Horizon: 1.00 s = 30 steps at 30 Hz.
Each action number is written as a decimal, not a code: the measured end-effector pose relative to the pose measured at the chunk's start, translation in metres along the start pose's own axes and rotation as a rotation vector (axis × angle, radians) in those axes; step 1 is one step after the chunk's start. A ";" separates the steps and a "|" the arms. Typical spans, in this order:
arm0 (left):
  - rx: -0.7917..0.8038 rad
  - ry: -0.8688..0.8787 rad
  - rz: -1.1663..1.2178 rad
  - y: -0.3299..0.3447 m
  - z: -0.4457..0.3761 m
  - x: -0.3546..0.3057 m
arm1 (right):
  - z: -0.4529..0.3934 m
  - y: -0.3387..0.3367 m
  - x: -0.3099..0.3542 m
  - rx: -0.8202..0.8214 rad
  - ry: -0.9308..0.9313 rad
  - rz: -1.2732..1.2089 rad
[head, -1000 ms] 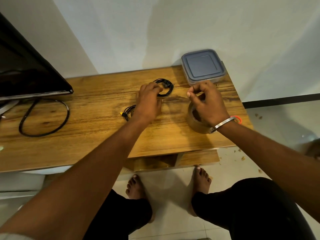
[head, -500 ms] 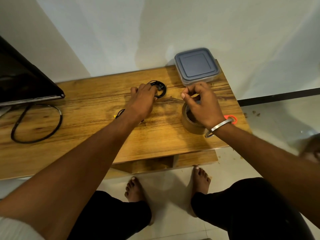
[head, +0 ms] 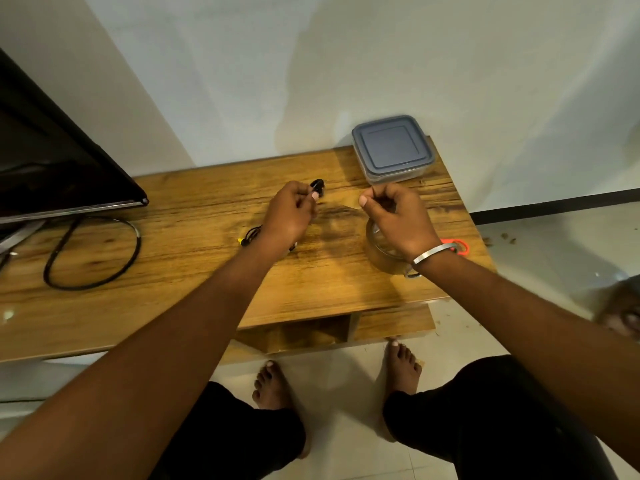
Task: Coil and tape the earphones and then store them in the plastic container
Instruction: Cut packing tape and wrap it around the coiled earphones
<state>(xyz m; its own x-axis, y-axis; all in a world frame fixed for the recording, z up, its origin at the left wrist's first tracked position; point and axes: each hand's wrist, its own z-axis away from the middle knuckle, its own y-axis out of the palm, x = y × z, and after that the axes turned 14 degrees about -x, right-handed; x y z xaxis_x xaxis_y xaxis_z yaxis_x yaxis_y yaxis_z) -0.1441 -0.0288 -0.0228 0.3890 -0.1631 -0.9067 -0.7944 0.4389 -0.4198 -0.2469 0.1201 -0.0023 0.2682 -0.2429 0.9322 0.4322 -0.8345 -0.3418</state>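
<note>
The left hand hides most of the earphones (only a black loop shows).

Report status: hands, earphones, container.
Left hand grips coiled earphones. Right hand pinches a tape strip above the tape roll. Plastic container lidded, nothing in the way.

Wooden table: container, tape roll.
</note>
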 end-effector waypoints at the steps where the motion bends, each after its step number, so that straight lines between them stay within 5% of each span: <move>1: -0.010 -0.078 0.063 0.001 0.004 -0.004 | 0.001 0.002 0.003 0.020 0.038 -0.011; 12: 0.093 -0.532 0.524 -0.013 0.032 -0.028 | 0.015 0.015 0.027 0.177 0.204 -0.061; 30: 0.215 -0.546 0.612 -0.025 0.052 -0.025 | 0.001 0.024 0.039 0.266 0.231 0.145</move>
<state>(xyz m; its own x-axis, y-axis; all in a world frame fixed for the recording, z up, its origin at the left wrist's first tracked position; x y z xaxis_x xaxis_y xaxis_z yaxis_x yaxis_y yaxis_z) -0.1093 0.0106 0.0125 0.1340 0.5834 -0.8011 -0.8541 0.4780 0.2052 -0.2256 0.0915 0.0255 0.1554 -0.4794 0.8637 0.6208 -0.6328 -0.4629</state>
